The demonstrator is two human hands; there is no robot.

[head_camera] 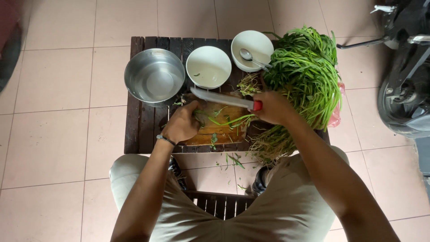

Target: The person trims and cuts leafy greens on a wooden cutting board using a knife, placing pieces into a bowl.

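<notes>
Gripping knife [222, 98], pinning green stems [226, 120].

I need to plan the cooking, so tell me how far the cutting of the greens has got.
Early. Done: only a few leaf scraps lie on the cutting board and floor; the steel bowl and near white bowl are almost empty. In hand: the left hand holds a few stems on the board, the right hand grips a red-handled knife over them. Left: the big bundle of greens is uncut.

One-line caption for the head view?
Right hand holds a red-handled knife over green stems that the left hand pins on a cutting board.
</notes>
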